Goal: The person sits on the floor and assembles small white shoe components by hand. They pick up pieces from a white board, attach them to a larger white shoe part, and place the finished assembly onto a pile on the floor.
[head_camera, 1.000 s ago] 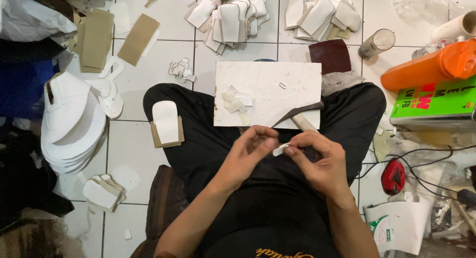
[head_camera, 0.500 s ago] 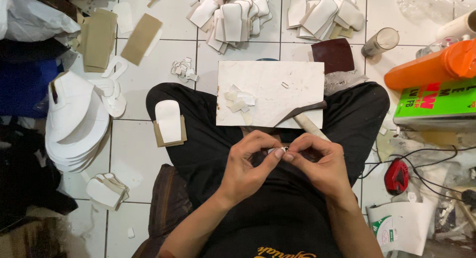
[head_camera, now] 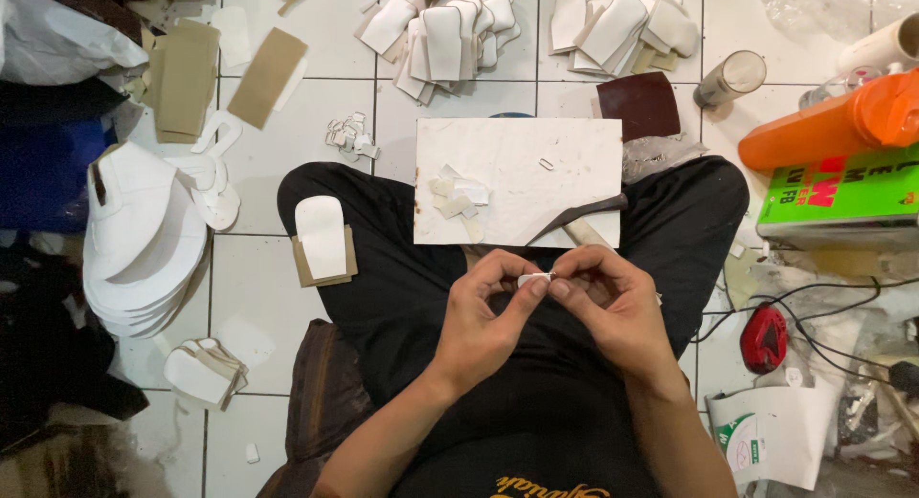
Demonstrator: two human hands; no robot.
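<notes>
My left hand (head_camera: 483, 316) and my right hand (head_camera: 613, 307) meet over my lap and pinch one small white piece (head_camera: 532, 279) between their fingertips. Just beyond them a white board (head_camera: 522, 163) rests across my crossed legs in black trousers. A few small white and beige scraps (head_camera: 457, 199) lie on the board, and a dark-bladed tool with a pale handle (head_camera: 579, 221) lies at its near right edge. A white rounded cut piece on a brown card (head_camera: 323, 240) sits on my left knee.
Piles of white cut pieces (head_camera: 440, 24) (head_camera: 622, 24) lie on the tiled floor ahead. A stack of large white shapes (head_camera: 139, 235) is at left, brown cards (head_camera: 187, 72) beyond. At right: orange bottle (head_camera: 833, 125), green box (head_camera: 842, 197), red device (head_camera: 764, 338) with cables.
Both hands have drawn closer together around the small white piece, fingertips now pinching it from both sides. The view has shifted slightly.
</notes>
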